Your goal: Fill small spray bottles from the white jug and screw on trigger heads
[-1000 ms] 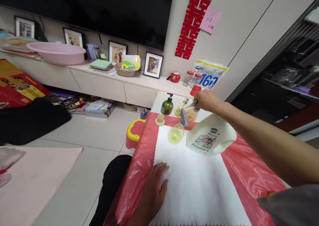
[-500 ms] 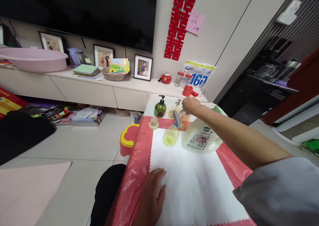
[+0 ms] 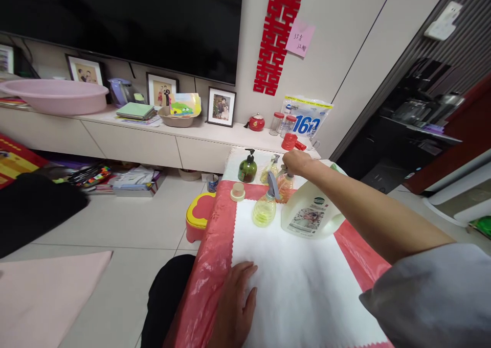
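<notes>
My right hand (image 3: 296,162) reaches far across the table and is closed round the spray head of an orange-tinted spray bottle (image 3: 286,182). A yellow spray bottle (image 3: 264,208) with a grey trigger stands just in front of it. Beside these, under my right forearm, sits a large white detergent jug (image 3: 310,212). My left hand (image 3: 233,307) lies flat with fingers spread on the white cloth (image 3: 303,286) at the table's near left edge. A dark green pump bottle (image 3: 247,168) and another pale spray bottle (image 3: 268,169) stand further back.
Red plastic sheet (image 3: 203,271) covers the table under the cloth. A small beige cap (image 3: 238,191) lies near the bottles. A yellow-red stool (image 3: 197,216) sits on the floor at left. A low cabinet (image 3: 153,143) behind holds a pink basin (image 3: 57,95), framed photos and jars.
My right hand slid slightly left and lower over the orange bottle's spray head. The camera swung right and then steadied. My left hand stayed on the cloth.
</notes>
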`<move>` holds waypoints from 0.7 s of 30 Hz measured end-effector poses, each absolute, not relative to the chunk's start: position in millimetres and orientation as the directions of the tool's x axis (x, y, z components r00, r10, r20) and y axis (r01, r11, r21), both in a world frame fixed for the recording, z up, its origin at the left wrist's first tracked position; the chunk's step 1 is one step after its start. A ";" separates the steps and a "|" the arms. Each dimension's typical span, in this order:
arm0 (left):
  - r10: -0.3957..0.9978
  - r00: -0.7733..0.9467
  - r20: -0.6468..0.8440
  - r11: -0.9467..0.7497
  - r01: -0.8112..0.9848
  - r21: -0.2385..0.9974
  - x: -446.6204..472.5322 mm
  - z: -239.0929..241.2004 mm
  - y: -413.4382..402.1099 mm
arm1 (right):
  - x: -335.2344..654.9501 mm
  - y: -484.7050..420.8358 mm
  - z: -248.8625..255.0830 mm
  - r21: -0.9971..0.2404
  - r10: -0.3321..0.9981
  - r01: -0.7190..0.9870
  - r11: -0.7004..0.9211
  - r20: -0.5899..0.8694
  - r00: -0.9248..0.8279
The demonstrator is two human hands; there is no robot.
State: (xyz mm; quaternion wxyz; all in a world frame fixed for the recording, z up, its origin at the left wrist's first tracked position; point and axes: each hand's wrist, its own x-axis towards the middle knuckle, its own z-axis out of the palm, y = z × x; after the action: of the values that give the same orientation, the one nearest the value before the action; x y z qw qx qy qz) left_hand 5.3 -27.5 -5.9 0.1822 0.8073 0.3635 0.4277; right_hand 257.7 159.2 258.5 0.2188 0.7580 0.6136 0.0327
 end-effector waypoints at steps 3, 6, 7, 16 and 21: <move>0.745 0.366 0.557 -0.667 0.425 0.612 5.5 -5.4 -27.7 | 255.2 156.2 270.5 0.374 0.935 0.908 -0.187 -0.217 0.282; 0.758 0.361 0.543 -0.653 0.420 0.631 5.4 -4.0 -28.4 | 249.6 150.8 286.0 0.331 0.948 0.923 -0.196 -0.177 0.265; 0.763 0.363 0.534 -0.646 0.419 0.638 5.4 -3.5 -28.9 | 246.6 148.3 290.7 0.304 0.954 0.933 -0.191 -0.166 0.250; 0.815 0.404 0.415 -0.568 0.421 0.707 4.5 -6.2 -34.2 | 211.1 126.1 279.3 0.104 0.936 0.986 -0.128 -0.315 0.155; 0.824 0.413 0.389 -0.550 0.416 0.724 3.5 -1.8 -35.0 | 205.3 126.0 270.9 0.170 0.942 0.978 -0.122 -0.291 0.168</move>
State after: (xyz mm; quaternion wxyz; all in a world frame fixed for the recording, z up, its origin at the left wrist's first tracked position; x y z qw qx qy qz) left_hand 3.5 -35.0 -1.8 0.2705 0.7957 0.3894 0.3769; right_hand 205.3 126.0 270.9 0.1619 0.7470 0.6424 -0.0558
